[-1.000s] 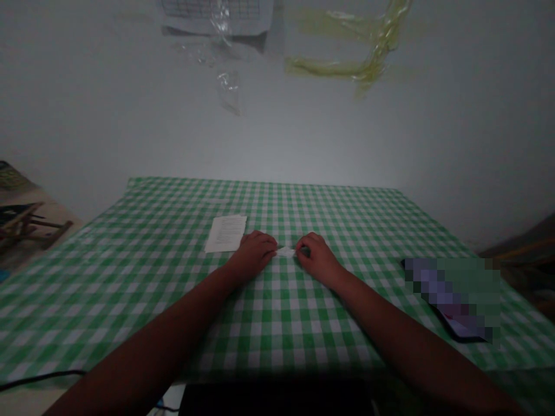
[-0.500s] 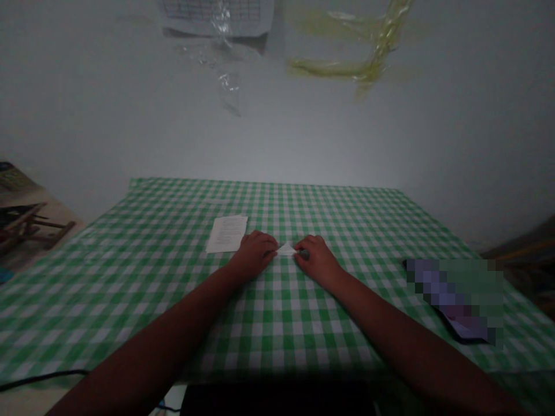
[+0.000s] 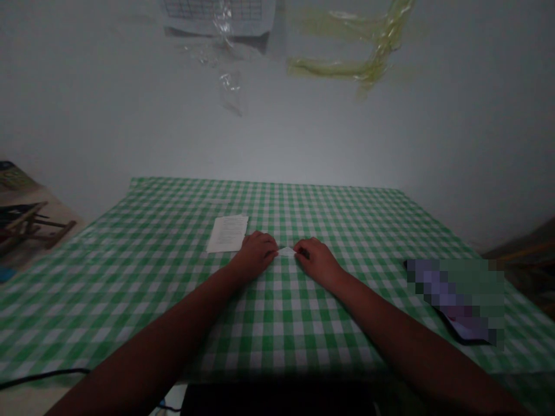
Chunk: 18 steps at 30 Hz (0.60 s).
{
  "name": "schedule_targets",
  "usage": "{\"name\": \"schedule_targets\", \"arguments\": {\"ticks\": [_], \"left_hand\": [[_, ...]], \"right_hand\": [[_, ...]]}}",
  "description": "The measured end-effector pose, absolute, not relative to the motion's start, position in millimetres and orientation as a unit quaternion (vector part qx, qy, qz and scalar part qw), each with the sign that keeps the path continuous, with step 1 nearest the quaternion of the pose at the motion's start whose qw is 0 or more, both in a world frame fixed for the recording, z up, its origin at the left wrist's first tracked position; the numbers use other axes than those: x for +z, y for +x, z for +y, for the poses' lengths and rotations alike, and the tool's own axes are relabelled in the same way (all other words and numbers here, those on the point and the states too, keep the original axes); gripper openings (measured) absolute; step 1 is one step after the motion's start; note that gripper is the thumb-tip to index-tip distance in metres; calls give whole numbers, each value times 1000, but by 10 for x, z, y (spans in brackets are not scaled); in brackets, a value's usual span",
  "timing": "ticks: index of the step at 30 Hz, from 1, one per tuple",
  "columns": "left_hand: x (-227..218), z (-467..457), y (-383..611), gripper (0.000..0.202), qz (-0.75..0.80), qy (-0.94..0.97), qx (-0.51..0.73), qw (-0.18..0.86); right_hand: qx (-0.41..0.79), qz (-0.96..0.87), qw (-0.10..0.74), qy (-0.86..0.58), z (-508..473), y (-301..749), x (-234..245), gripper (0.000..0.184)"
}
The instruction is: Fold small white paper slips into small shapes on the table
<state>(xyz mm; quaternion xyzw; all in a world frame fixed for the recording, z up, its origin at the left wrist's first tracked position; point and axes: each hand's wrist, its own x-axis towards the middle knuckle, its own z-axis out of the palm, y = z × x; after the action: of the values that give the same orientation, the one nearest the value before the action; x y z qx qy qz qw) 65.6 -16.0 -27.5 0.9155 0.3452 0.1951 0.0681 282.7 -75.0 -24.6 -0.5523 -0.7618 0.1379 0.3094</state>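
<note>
Between my two hands, low over the table, is a small folded piece of white paper (image 3: 286, 252), roughly triangular. My left hand (image 3: 258, 252) pinches its left end with curled fingers. At the right end, the fingertips of my right hand (image 3: 315, 255) close on the paper too. Both hands hide the paper's ends. Just left of my left hand lies a stack of printed sheets (image 3: 226, 234), its right edge beside my knuckles.
A green and white checked cloth (image 3: 286, 323) covers the table. At the right lies a phone-like device (image 3: 470, 332), partly blurred out. A black cable (image 3: 47, 377) crosses the front left edge. Behind the table stands a wall (image 3: 277, 138) with taped paper.
The paper's raised peak between my hands has become lower and flatter. The fingers of my right hand have shifted slightly; my left hand stays almost in place.
</note>
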Motion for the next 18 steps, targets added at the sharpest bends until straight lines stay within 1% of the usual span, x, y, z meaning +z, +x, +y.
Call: {"name": "schedule_targets", "arguments": {"ticks": [5,10,18], "left_hand": [[-260,-174,657,22,348,918,174,79],[-221,-205,667,25,345,919,161,102],[-161,-223,674,15,359,901,191,150]], "right_hand": [[159,-748,331,-553,-753,2836,-222,15],[166,-747,333,-550,-744,2853,-227,15],[141,-770,327,-529,-753,2840,-235,20]]}}
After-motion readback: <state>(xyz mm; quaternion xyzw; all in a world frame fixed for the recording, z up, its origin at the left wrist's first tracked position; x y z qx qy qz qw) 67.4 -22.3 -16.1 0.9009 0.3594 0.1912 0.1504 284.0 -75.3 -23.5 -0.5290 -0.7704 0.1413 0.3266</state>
